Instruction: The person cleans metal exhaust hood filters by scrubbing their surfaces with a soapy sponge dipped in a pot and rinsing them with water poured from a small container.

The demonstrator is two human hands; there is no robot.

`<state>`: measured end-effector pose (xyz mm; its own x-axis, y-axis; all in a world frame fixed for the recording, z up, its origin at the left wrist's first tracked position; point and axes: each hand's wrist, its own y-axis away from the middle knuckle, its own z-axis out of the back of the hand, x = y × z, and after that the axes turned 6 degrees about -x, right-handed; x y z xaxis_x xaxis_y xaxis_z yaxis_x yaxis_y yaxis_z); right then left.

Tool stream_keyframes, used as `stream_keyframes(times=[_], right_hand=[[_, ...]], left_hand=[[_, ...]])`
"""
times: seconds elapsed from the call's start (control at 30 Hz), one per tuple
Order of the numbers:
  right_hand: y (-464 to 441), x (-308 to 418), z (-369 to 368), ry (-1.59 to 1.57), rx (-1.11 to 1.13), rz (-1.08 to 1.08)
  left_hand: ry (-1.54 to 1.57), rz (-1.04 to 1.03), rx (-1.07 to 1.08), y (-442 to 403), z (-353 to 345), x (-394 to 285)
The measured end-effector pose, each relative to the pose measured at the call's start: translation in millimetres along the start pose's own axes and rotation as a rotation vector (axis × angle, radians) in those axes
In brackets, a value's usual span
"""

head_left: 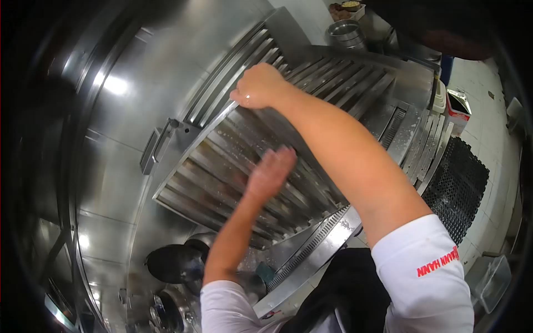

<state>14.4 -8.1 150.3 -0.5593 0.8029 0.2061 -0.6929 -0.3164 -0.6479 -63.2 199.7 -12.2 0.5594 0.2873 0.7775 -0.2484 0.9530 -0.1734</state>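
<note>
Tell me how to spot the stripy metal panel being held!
Find the shiny steel wall on the picture's left. Just right of it, a ridged metal panel slants. Unlike the ridged panels behind, its top corner sits in the right hand.

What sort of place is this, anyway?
Probably a restaurant or other commercial kitchen: there's a stainless steel wall, a slatted metal panel like a range-hood filter, and a black perforated mat.

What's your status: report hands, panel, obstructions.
Right hand gripping slatted panel by upper edge; panel tilted. Left hand blurred over its face, contact unclear. Right forearm partly blocks view.
</note>
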Motion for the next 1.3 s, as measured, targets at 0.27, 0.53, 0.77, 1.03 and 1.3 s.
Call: stream_keyframes(times=[0.27, 0.53, 0.77, 1.03, 1.3], right_hand=[[-2.8, -5.7, -4.7, 0.012, -0.052, 0.058], [-1.8, -7.0, 3.5, 0.036, -0.021, 0.02], [-0.8, 1.1, -3.3, 0.054, 0.011, 0.045], [5.1, 4.8, -1.8, 0.029, -0.017, 0.019], [-2.8, 1.9, 4.4, 0.23, 0.014, 0.19]], left_hand=[[-0.116, 0.346, 0.017, -28.1, 24.5, 32.6], [0.45, -0.176, 0.227, 38.5, -81.6, -232.5], [0.201, 0.355, -0.167, -19.9, 20.7, 30.4], [0.781, 0.115, 0.118, 62.7, -82.2, -249.0], [0.145, 0.558, -0.067, -33.4, 3.2, -27.4]])
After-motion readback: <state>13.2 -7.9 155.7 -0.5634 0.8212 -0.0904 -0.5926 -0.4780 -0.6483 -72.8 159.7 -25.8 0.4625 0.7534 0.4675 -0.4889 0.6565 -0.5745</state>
